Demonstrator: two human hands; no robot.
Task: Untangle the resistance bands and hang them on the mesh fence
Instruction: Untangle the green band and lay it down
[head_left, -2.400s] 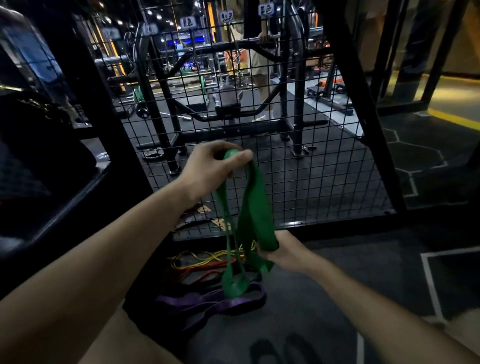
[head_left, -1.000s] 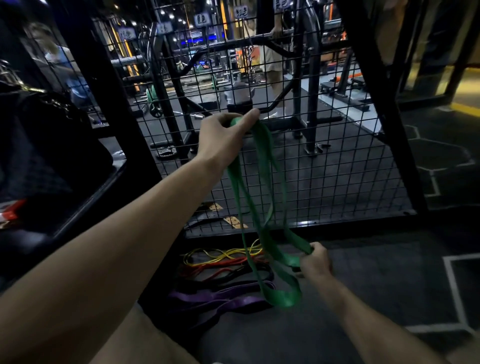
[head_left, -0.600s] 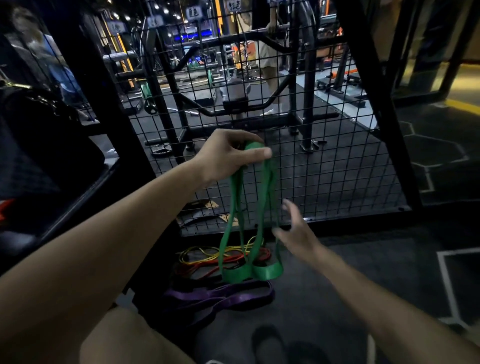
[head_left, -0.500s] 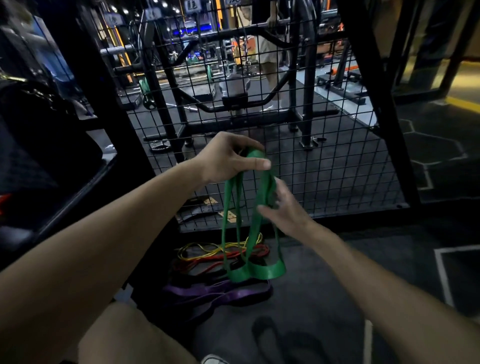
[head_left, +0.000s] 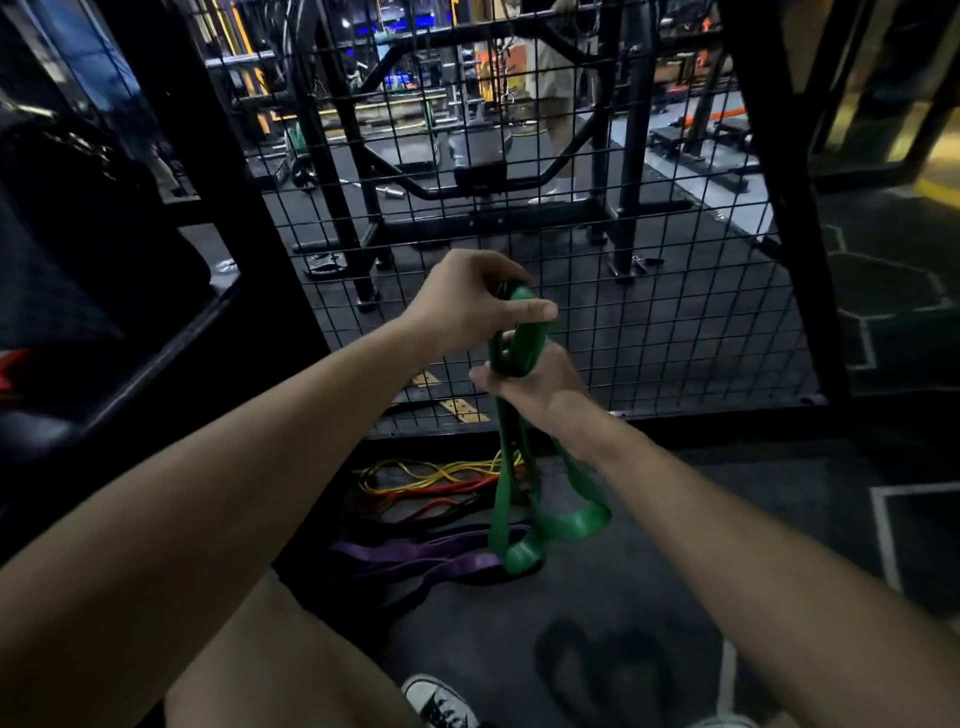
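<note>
A green resistance band (head_left: 524, 509) hangs in doubled loops in front of the black mesh fence (head_left: 675, 322). My left hand (head_left: 467, 306) pinches the band's top end. Just below it, my right hand (head_left: 535, 384) is closed around the band's strands. The lower loops dangle just above the floor. At the foot of the fence lies a tangle of other bands: yellow (head_left: 431, 470), red (head_left: 415, 499), dark ones and purple (head_left: 415, 558).
Thick black fence posts (head_left: 779, 208) stand right and left of the mesh panel. A dark padded bench (head_left: 104, 291) is at the left. Behind the fence are gym racks and a person's legs (head_left: 558, 124). My knee and a sneaker (head_left: 441, 704) are at the bottom.
My right hand let go of the band's lower loop, rose, and closed on the strands just under my left hand. The loops now hang straight down.
</note>
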